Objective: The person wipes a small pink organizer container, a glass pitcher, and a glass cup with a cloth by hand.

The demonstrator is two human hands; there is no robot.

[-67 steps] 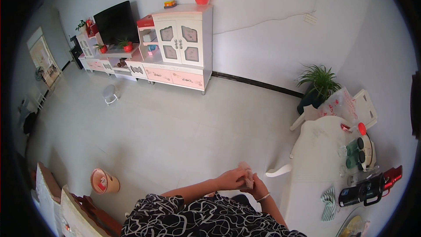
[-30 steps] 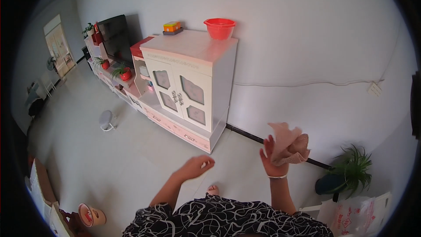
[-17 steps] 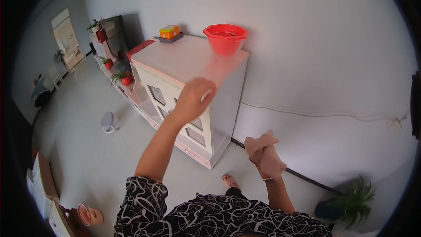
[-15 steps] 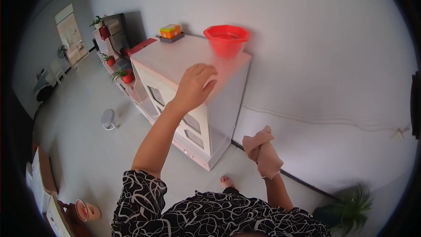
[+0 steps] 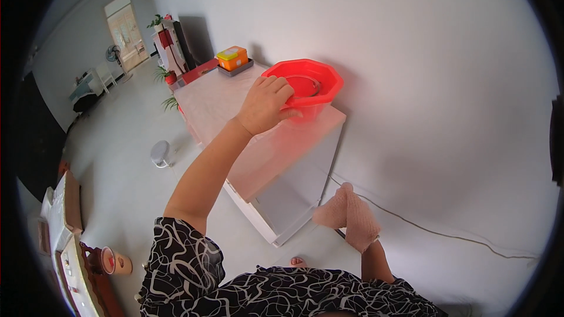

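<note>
A red plastic basin [image 5: 330, 81] with an angular rim stands on the white cabinet [image 5: 205, 100], near the wall. My left hand [image 5: 267, 105] grips the basin's near-left rim, thumb on the outer side and fingers over the edge. Inside the basin a curved, shiny shape shows, too unclear to name. A pinkish-brown cloth [image 5: 359, 223] wraps my right hand, low beside the cabinet's right side; my right forearm [image 5: 376, 263] comes out below it. The cloth hides most of the fingers. A clear film seems to cover the cabinet top.
An orange and yellow box [image 5: 232, 57] sits on a grey tray [image 5: 236, 69] at the cabinet's back left. A cable [image 5: 435, 232] runs along the wall at right. On the floor at left are a grey stool [image 5: 160, 154] and a round tub [image 5: 117, 261].
My left hand has reached forward and taken hold of the basin's rim. The view has shifted closer to the cabinet top. My right hand stays low with the cloth.
</note>
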